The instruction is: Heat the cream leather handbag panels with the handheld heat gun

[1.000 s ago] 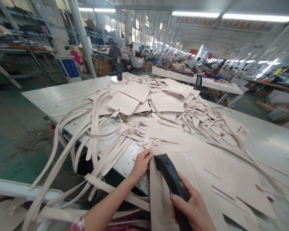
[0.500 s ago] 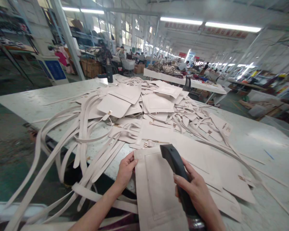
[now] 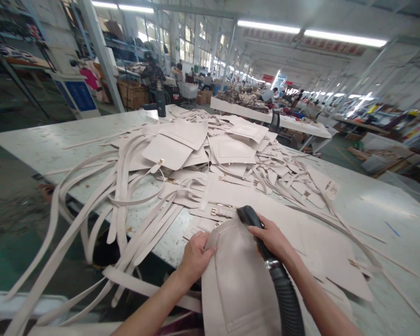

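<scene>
A beige leather-like panel (image 3: 247, 280) with a stitched rectangular outline slopes down toward me at the table's near edge. My left hand (image 3: 196, 254) is closed on its upper left edge, with the thumb on top. In my right hand (image 3: 271, 235) is a black hose nozzle (image 3: 250, 217), its flat tip at the panel's upper right edge. A ribbed black hose (image 3: 289, 298) runs down from a metal collar below the nozzle. Just beyond the panel lies a beige piece with a gold buckle (image 3: 214, 212).
Beige flap pieces (image 3: 175, 135) and straps are heaped on the pale table (image 3: 381, 200). Long straps (image 3: 87, 200) hang over its left edge. A black upright object (image 3: 160, 103) stands at the far edge. A person (image 3: 154, 74) is beyond the table.
The nozzle has swung to the panel's upper edge, bringing the hose into view. My left hand has moved right and slightly down, and the panel now bends and tilts.
</scene>
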{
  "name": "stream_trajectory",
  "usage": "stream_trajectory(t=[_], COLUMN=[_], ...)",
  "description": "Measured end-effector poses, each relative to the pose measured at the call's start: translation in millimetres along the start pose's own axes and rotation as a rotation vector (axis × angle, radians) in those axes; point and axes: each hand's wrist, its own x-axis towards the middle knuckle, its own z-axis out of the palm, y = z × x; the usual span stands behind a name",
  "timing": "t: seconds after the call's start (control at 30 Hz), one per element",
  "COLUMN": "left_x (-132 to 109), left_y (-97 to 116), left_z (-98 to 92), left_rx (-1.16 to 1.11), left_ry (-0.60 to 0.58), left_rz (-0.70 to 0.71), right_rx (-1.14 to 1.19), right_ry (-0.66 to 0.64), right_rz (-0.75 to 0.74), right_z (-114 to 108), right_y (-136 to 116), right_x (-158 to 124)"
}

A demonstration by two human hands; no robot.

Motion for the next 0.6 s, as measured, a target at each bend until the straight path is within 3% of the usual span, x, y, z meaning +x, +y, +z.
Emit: stream_trajectory(t=[0.07,0.13,0.27,0.33,0.47,0.6], left_x=[-2.0,-4.2,-3.1,3.9,36.0,84.6], left_y=[0.5,-4.9,-18.6,-19.1,-10.1,-0.4], left_z=[-6.9,-13.4,-30.6,-43.5,-65.8,-57.8], left_rx=[0.05,-0.06,-0.396,-0.456,-0.557,-0.623], left_ry=[0.034,-0.01,-0.176,-0.219,-0.384,-0.635], left_rz=[-0.015,-0.086,-0.271,-0.274,-0.217,-0.357], right_rx=[0.008,0.051,0.157,0.202,0.264,0.244], right_ry=[0.095,0.172,0.223,0.203,0.234,0.229], right_rz=[-0.048,-0.068,-0.049,-0.009,0.062,0.097], right_z=[1.7,-3.5,-17.0,-15.3,5.8,27.1], right_y=[0.6,1.2,4.3,11.2,37.0,60.0], right_x=[7.9,2.7,-43.0,-71.0,-106.0,-109.4])
